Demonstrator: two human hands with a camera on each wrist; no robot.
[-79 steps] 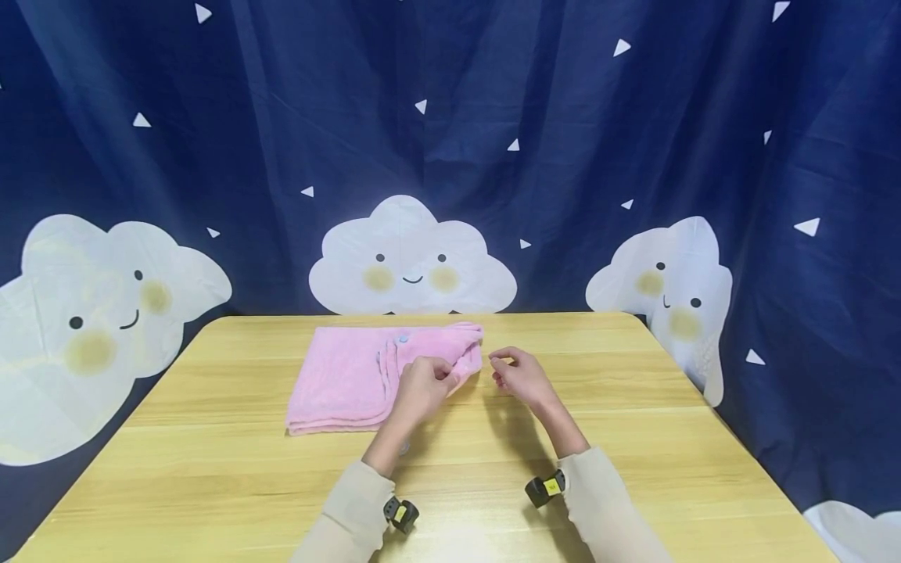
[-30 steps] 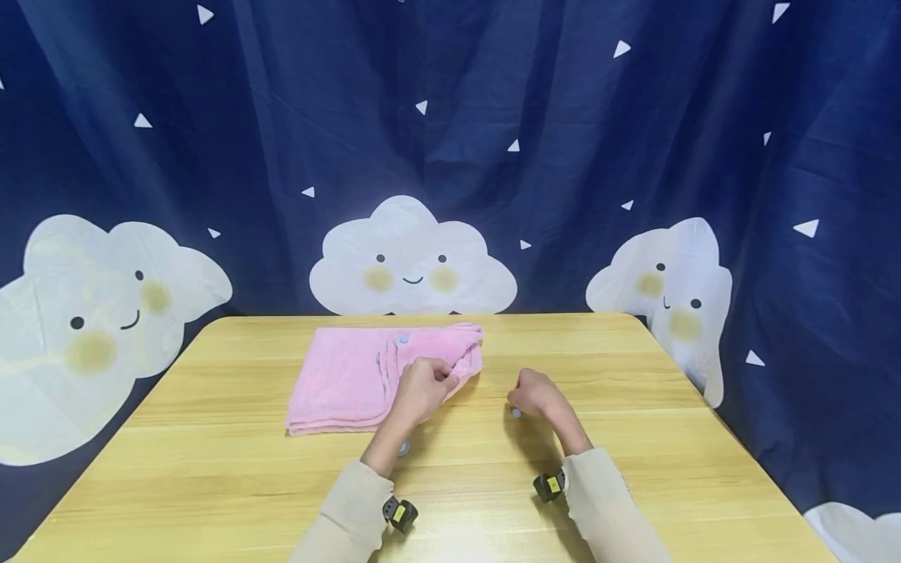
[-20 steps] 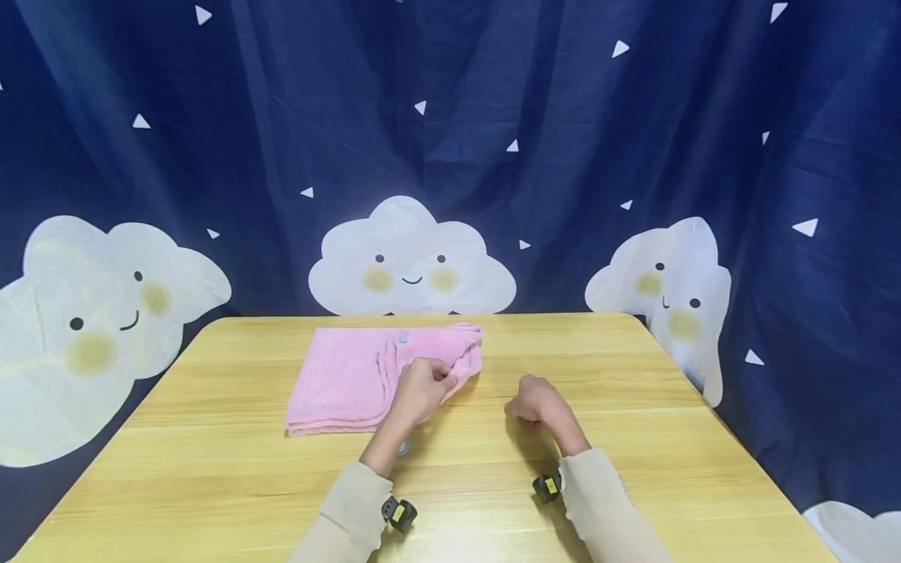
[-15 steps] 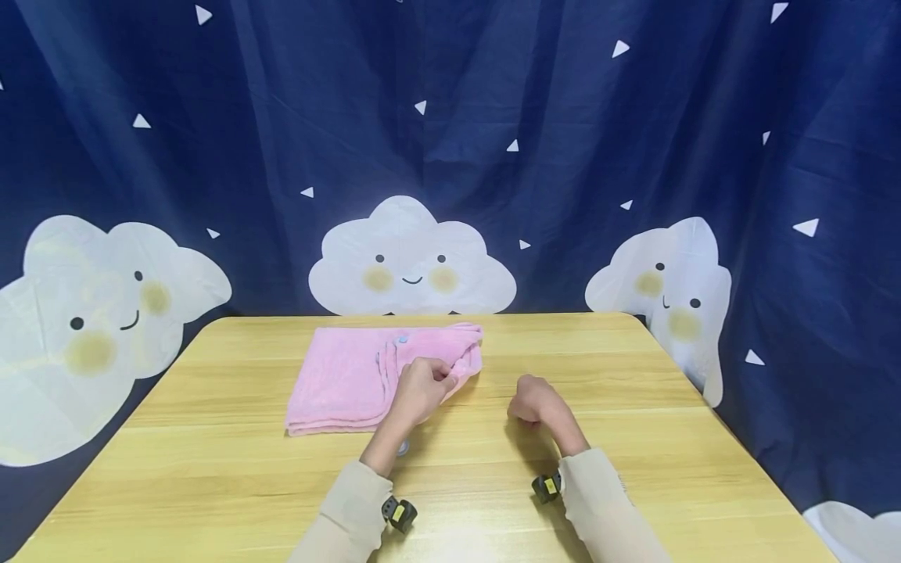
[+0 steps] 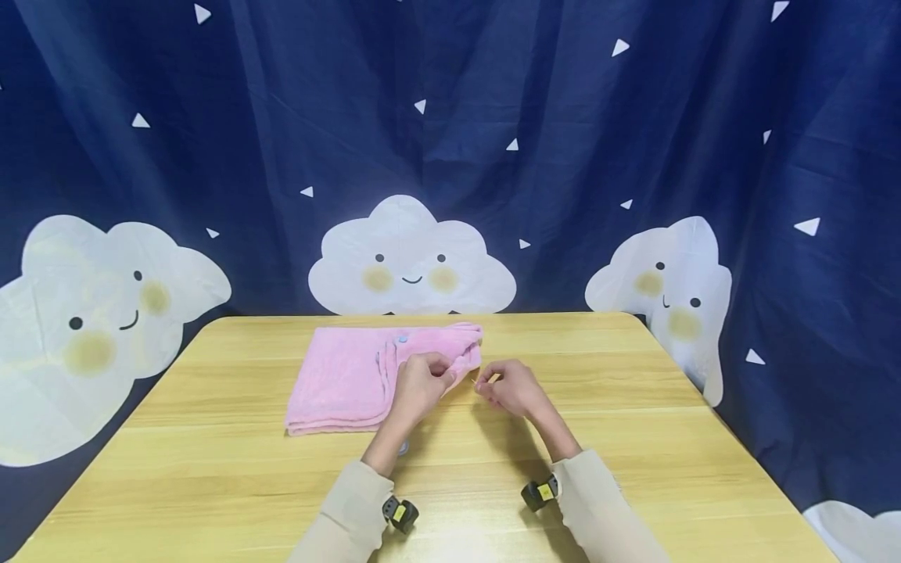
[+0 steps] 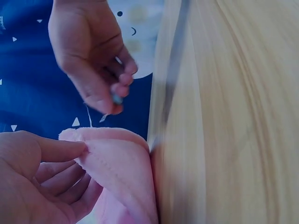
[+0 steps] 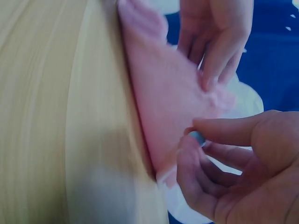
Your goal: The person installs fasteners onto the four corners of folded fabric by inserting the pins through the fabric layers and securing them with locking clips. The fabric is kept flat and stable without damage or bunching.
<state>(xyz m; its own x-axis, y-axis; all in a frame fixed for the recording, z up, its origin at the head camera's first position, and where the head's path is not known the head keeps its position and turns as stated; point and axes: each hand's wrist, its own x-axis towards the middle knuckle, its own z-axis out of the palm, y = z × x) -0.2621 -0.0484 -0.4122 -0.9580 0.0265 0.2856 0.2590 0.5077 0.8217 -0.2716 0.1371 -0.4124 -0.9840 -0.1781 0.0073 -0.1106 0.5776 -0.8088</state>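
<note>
A folded pink plush cloth (image 5: 345,375) lies on the table, its right part folded over. My left hand (image 5: 421,383) pinches the cloth's edge between thumb and fingers, plain in the left wrist view. Just right of that edge is my right hand (image 5: 512,387). Its thumb and fingertips pinch a small light-blue button (image 7: 197,136), partly hidden by the fingers. A thin white thread (image 6: 89,116) rises from the cloth's edge toward the right hand in the left wrist view. Another blue button (image 5: 403,339) sits on top of the cloth.
Close to my left wrist, a small round blue piece (image 5: 403,448) lies on the wooden table (image 5: 211,485). Behind the table hangs a dark blue curtain (image 5: 563,117) with white clouds and triangles.
My right hand dipped toward the table right of the cloth, then came back left and farther from me, up beside the pinched edge. The left hand and cloth have stayed in place.
</note>
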